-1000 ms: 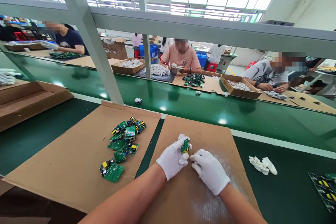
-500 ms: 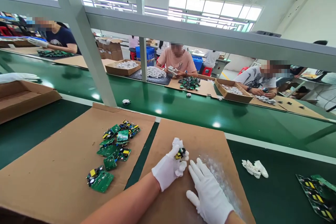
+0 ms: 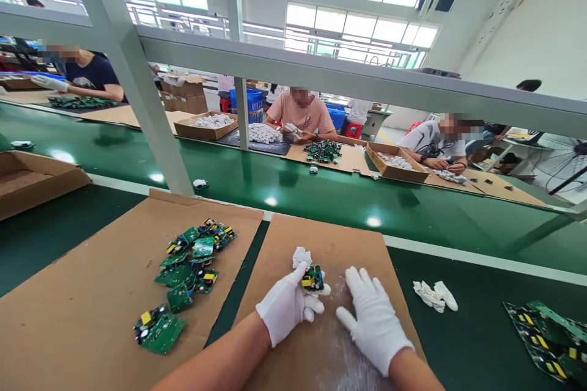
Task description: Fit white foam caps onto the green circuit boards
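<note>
My left hand (image 3: 287,305), in a white glove, grips a small circuit board (image 3: 313,278) between thumb and fingers, its yellow and black parts facing me. A crumpled white piece (image 3: 301,256) shows just beyond the thumb; I cannot tell if it belongs to the glove. To the right, my right hand (image 3: 376,317), also white-gloved, lies flat with fingers spread on a brown cardboard sheet (image 3: 261,269). Pale, shiny smears mark the cardboard around it. On the left-hand cardboard (image 3: 77,293) lies a loose group of green circuit boards (image 3: 183,275).
Crumpled white finger cots or cloth (image 3: 435,296) and joined circuit boards (image 3: 545,342) lie at right. A green conveyor belt (image 3: 257,180) runs beyond, carrying small white pieces (image 3: 200,183). A metal post (image 3: 156,104) and an open cardboard box (image 3: 41,180) stand left. Co-workers sit opposite.
My right hand has slid away from my left across the cardboard. The held board shows more of its component face. Belt pieces moved left, and a gloved hand above the left box is gone.
</note>
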Motion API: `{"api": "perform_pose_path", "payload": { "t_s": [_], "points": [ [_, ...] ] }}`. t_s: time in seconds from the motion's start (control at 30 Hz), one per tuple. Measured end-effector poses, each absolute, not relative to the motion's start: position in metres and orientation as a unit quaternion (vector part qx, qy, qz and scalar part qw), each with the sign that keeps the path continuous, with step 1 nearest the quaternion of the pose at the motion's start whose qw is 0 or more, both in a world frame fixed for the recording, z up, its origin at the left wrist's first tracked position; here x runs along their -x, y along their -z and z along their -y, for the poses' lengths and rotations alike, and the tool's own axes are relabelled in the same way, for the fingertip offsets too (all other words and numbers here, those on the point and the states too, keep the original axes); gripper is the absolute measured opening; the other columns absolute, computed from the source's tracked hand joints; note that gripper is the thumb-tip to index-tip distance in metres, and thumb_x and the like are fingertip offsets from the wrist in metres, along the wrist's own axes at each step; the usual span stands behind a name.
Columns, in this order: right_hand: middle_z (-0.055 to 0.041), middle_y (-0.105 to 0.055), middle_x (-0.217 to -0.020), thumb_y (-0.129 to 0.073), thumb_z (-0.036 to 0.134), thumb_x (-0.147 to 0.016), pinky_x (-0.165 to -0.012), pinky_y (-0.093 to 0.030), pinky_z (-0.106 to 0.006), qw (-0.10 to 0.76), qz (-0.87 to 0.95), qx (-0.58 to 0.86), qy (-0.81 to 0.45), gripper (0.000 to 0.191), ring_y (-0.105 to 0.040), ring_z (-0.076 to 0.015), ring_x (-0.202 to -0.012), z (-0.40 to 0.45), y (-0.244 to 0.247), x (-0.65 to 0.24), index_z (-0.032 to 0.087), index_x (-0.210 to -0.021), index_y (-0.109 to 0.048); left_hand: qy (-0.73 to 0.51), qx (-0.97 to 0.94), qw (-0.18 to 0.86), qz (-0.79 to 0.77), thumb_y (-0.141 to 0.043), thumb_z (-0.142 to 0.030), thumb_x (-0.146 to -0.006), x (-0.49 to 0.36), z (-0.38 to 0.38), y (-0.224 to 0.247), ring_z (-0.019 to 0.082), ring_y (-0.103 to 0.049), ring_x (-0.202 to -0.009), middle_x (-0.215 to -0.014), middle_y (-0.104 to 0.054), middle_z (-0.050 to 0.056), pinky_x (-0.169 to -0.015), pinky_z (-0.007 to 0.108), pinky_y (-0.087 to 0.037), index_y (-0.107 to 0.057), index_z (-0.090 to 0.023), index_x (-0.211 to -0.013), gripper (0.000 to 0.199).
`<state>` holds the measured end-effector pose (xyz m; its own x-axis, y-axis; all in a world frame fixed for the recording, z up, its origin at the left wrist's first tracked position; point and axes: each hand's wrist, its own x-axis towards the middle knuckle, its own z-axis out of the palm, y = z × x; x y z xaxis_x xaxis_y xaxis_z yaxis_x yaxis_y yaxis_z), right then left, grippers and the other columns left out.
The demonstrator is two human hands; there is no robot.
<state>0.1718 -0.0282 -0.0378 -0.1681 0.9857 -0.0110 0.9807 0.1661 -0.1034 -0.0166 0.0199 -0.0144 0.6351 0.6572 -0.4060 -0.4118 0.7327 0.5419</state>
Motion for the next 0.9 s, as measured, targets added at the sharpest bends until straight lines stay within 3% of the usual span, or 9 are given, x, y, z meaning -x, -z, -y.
{"api": "perform_pose_path", "payload": {
  "t_s": [0.13,0.27,0.37,0.5,0.6,0.7,0.9],
  "points": [
    [-0.0067,-0.022,-0.146,-0.05,0.043,-0.077,-0.108,-0.019,-0.047,0.024,0.812,0.579,-0.062,0.072,-0.021,-0.0296,-0.133,0.027,0.036,-0.169,0.018,-0.14,-0.026,-0.338,-0.194,0.865,-0.317,-0.047,-0.05,-0.08,0.015,-0.018,0.014,0.008,-0.054,-0.044,-0.085,-0.062,0.006,-0.038,0.018,-0.031,-0.049,-0.014,-0.092,0.038],
    [-0.0124,-0.036,-0.14,-0.044,0.036,-0.082,-0.103,-0.026,-0.05,0.021,0.762,0.647,-0.024,0.057,-0.028,-0.0324,-0.13,0.014,0.036,-0.184,0.013,-0.134,-0.039,-0.323,-0.189,0.877,-0.303,-0.047,-0.043,-0.082,0.015,-0.016,0.015,0.01,-0.057,-0.049,-0.089,-0.062,0.009,-0.042,0.019,-0.033,-0.048,-0.016,-0.1,0.033],
    [-0.0139,-0.052,-0.127,-0.043,0.025,-0.083,-0.095,-0.037,-0.046,0.055,0.758,0.65,0.014,0.044,-0.045,-0.0308,-0.118,0.006,0.04,-0.194,0.017,-0.126,-0.05,-0.328,-0.173,0.88,-0.295,-0.05,-0.041,-0.08,0.016,-0.015,0.014,0.013,-0.061,-0.058,-0.093,-0.062,0.009,-0.047,0.019,-0.037,-0.048,-0.018,-0.102,0.031],
    [-0.0078,-0.067,-0.093,-0.041,0.027,-0.087,-0.077,-0.048,-0.036,0.189,0.722,0.663,-0.055,0.037,-0.062,-0.022,-0.085,0.009,0.034,-0.191,0.019,-0.121,-0.052,-0.345,-0.181,0.868,-0.307,-0.057,-0.036,-0.077,0.016,-0.012,0.013,0.017,-0.064,-0.074,-0.102,-0.06,0.012,-0.058,0.023,-0.044,-0.051,-0.016,-0.103,0.034],
    [-0.0016,-0.067,-0.077,-0.05,0.041,-0.083,-0.065,-0.05,-0.026,0.335,0.64,0.667,-0.183,0.036,-0.061,-0.0152,-0.064,0.019,0.015,-0.18,0.02,-0.111,-0.054,-0.359,-0.211,0.856,-0.306,-0.067,-0.026,-0.07,0.016,-0.009,0.013,0.019,-0.064,-0.081,-0.105,-0.059,0.012,-0.064,0.025,-0.046,-0.055,-0.014,-0.098,0.032],
    [0.001,-0.065,-0.064,-0.056,0.044,-0.079,-0.051,-0.047,-0.023,0.376,0.623,0.638,-0.25,0.025,-0.057,-0.0135,-0.052,0.03,-0.006,-0.165,0.022,-0.087,-0.063,-0.357,-0.248,0.852,-0.293,-0.069,-0.025,-0.069,0.015,-0.006,0.012,0.018,-0.062,-0.085,-0.104,-0.06,0.011,-0.068,0.024,-0.045,-0.058,-0.014,-0.094,0.029],
    [-0.0008,-0.072,-0.08,-0.054,0.035,-0.082,-0.063,-0.051,-0.024,0.405,0.684,0.595,-0.118,0.017,-0.065,-0.0152,-0.065,0.036,0.0,-0.144,0.025,-0.088,-0.067,-0.353,-0.32,0.828,-0.296,-0.069,-0.028,-0.069,0.012,-0.003,0.009,0.019,-0.062,-0.087,-0.101,-0.062,0.01,-0.07,0.025,-0.046,-0.059,-0.017,-0.095,0.03]
  ]
}}
